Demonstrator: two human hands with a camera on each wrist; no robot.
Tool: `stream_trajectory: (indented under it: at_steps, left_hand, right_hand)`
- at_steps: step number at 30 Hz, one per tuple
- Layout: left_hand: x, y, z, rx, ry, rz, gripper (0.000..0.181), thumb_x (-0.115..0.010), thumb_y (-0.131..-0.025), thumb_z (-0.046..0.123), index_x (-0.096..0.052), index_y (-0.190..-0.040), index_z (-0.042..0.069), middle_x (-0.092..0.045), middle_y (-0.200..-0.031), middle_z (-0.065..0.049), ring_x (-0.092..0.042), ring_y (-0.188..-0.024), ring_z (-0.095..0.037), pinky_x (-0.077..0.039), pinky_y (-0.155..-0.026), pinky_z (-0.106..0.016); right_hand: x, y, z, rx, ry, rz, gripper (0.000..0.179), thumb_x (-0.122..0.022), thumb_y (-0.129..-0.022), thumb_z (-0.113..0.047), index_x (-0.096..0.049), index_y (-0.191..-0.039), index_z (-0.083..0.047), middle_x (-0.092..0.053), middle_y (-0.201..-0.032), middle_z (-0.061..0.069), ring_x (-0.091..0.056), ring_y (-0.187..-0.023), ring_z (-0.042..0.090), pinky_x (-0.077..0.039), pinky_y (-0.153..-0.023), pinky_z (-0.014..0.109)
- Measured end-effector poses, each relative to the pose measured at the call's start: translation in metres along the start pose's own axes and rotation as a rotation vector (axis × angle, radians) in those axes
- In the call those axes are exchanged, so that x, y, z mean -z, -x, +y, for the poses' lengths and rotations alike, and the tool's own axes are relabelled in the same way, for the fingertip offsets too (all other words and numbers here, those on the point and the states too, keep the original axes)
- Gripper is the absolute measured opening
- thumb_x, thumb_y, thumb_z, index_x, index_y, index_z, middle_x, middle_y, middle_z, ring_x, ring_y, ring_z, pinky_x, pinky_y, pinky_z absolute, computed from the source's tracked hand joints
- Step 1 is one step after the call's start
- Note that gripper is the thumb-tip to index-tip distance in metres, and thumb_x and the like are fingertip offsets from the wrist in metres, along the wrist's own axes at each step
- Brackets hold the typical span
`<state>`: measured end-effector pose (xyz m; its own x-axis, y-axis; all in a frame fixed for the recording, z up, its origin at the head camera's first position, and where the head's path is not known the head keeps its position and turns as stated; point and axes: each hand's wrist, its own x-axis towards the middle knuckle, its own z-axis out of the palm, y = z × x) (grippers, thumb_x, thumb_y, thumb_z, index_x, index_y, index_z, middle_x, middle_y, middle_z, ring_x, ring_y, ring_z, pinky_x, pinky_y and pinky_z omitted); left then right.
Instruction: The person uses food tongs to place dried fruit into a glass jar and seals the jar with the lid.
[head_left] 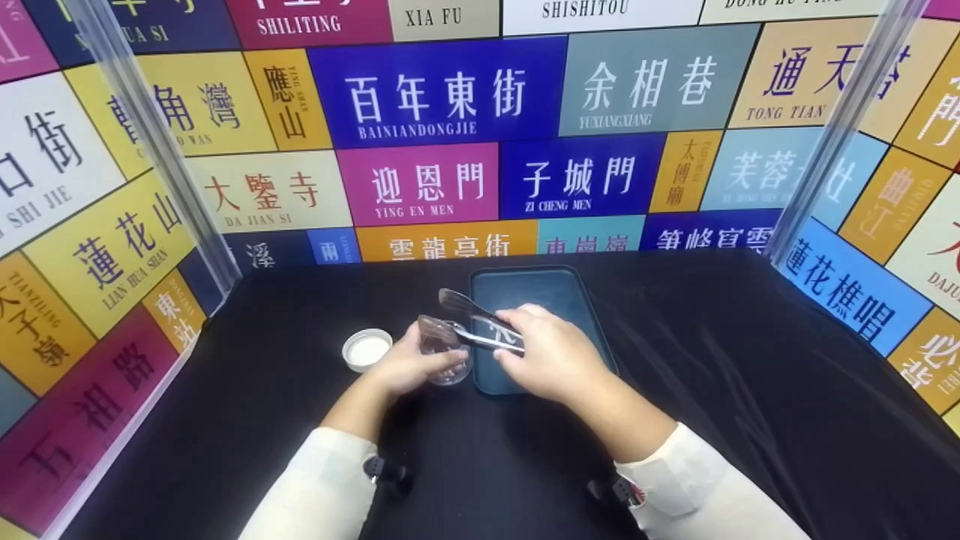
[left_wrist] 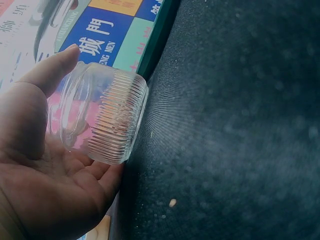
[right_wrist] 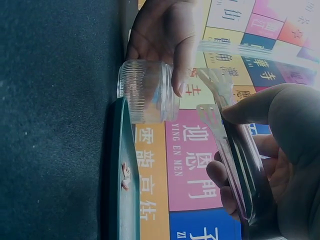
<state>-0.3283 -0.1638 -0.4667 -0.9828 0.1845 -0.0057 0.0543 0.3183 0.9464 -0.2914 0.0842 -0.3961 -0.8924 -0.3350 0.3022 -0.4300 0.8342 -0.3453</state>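
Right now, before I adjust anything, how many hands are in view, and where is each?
2. The left hand grips the glass jar beside the tray; the right hand holds the tongs, tips near the jar's mouth.

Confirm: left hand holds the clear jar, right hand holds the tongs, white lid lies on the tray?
No: the head view shows the white lid on the black cloth, not the tray. Correct: left hand holds the clear jar, right hand the tongs.

Tongs (right_wrist: 239,160) seemingly above clear jar (right_wrist: 145,92)
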Motion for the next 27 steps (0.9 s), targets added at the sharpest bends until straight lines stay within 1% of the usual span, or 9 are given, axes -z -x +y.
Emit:
stream_trajectory:
  at_steps: [1, 2, 4, 6, 11, 14, 18, 22, 27]
  left_hand:
    - [-0.001, 0.0, 0.0, -0.005, 0.027, -0.015, 0.069, -0.088, -0.089, 0.027, -0.049, -0.142, 0.007, -0.073, -0.129, -0.017, -0.077, -0.107, -0.023, -0.063, -0.095, -0.036]
    - [-0.001, 0.0, 0.0, -0.006, 0.033, -0.02, 0.068, -0.088, -0.089, 0.027, -0.049, -0.142, 0.007, -0.073, -0.128, -0.017, -0.078, -0.104, -0.022, -0.064, -0.093, -0.035]
    - [-0.001, 0.0, 0.0, -0.006, 0.033, -0.021, 0.069, -0.088, -0.089, 0.027, -0.049, -0.142, 0.007, -0.073, -0.129, -0.017, -0.078, -0.105, -0.022, -0.064, -0.093, -0.035]
    - [0.0, 0.0, 0.0, 0.0, 0.026, -0.015, 0.072, -0.089, -0.088, 0.029, -0.048, -0.143, 0.008, -0.072, -0.131, -0.017, -0.077, -0.108, -0.023, -0.063, -0.096, -0.036]
    - [0.001, -0.001, 0.0, 0.008, -0.004, 0.006, 0.078, -0.09, -0.086, 0.034, -0.047, -0.147, 0.008, -0.069, -0.139, -0.016, -0.07, -0.124, -0.028, -0.057, -0.11, -0.044]
    - [0.001, -0.001, 0.0, 0.016, -0.024, 0.017, 0.086, -0.09, -0.086, 0.038, -0.044, -0.152, 0.008, -0.064, -0.148, -0.017, -0.062, -0.139, -0.033, -0.048, -0.12, -0.051]
    - [0.002, -0.001, 0.0, 0.041, -0.038, 0.02, 0.094, -0.089, -0.086, 0.04, -0.038, -0.158, 0.008, -0.056, -0.159, -0.018, -0.052, -0.151, -0.036, -0.04, -0.128, -0.054]
    - [0.001, -0.001, 0.0, 0.039, -0.025, 0.017, 0.091, -0.089, -0.087, 0.038, -0.04, -0.157, 0.008, -0.054, -0.161, -0.018, -0.049, -0.153, -0.036, -0.041, -0.128, -0.053]
    - [0.001, -0.001, 0.0, 0.025, -0.002, 0.013, 0.088, -0.088, -0.088, 0.033, -0.04, -0.156, 0.007, -0.055, -0.16, -0.02, -0.052, -0.151, -0.038, -0.05, -0.12, -0.053]
  right_hand:
    - [0.0, 0.0, 0.0, 0.003, 0.0, 0.003, 0.052, -0.077, -0.095, -0.036, -0.068, -0.144, -0.023, -0.073, -0.127, 0.0, -0.071, -0.102, 0.021, -0.061, -0.088, 0.04]
    - [0.0, 0.0, 0.0, 0.001, 0.001, 0.003, 0.053, -0.077, -0.095, -0.037, -0.067, -0.145, -0.023, -0.073, -0.128, 0.0, -0.071, -0.103, 0.021, -0.061, -0.089, 0.04]
    - [-0.001, 0.0, 0.0, -0.005, -0.001, 0.005, 0.054, -0.078, -0.095, -0.038, -0.066, -0.145, -0.022, -0.072, -0.13, 0.0, -0.071, -0.105, 0.021, -0.061, -0.09, 0.041]
    - [0.0, 0.0, 0.001, -0.013, -0.006, 0.004, 0.055, -0.078, -0.094, -0.038, -0.066, -0.145, -0.022, -0.072, -0.13, 0.0, -0.07, -0.106, 0.022, -0.061, -0.091, 0.041]
    - [-0.001, -0.003, 0.005, -0.034, -0.023, 0.0, 0.057, -0.079, -0.093, -0.043, -0.067, -0.145, -0.022, -0.072, -0.13, 0.002, -0.07, -0.107, 0.023, -0.061, -0.092, 0.042]
    - [-0.002, -0.006, 0.011, -0.047, -0.039, 0.002, 0.057, -0.079, -0.093, -0.045, -0.067, -0.144, -0.022, -0.073, -0.131, 0.003, -0.07, -0.106, 0.024, -0.061, -0.093, 0.044]
    - [-0.001, -0.01, 0.023, -0.066, -0.054, 0.006, 0.06, -0.078, -0.092, -0.05, -0.068, -0.144, -0.022, -0.073, -0.13, 0.004, -0.07, -0.105, 0.025, -0.06, -0.093, 0.046]
    - [0.003, -0.014, 0.035, -0.092, -0.052, 0.009, 0.062, -0.079, -0.09, -0.053, -0.068, -0.143, -0.022, -0.073, -0.13, 0.005, -0.069, -0.107, 0.027, -0.06, -0.096, 0.048]
    - [0.003, -0.019, 0.049, -0.139, -0.043, -0.024, 0.065, -0.077, -0.09, -0.053, -0.067, -0.145, -0.02, -0.072, -0.136, 0.008, -0.068, -0.115, 0.03, -0.058, -0.102, 0.051]
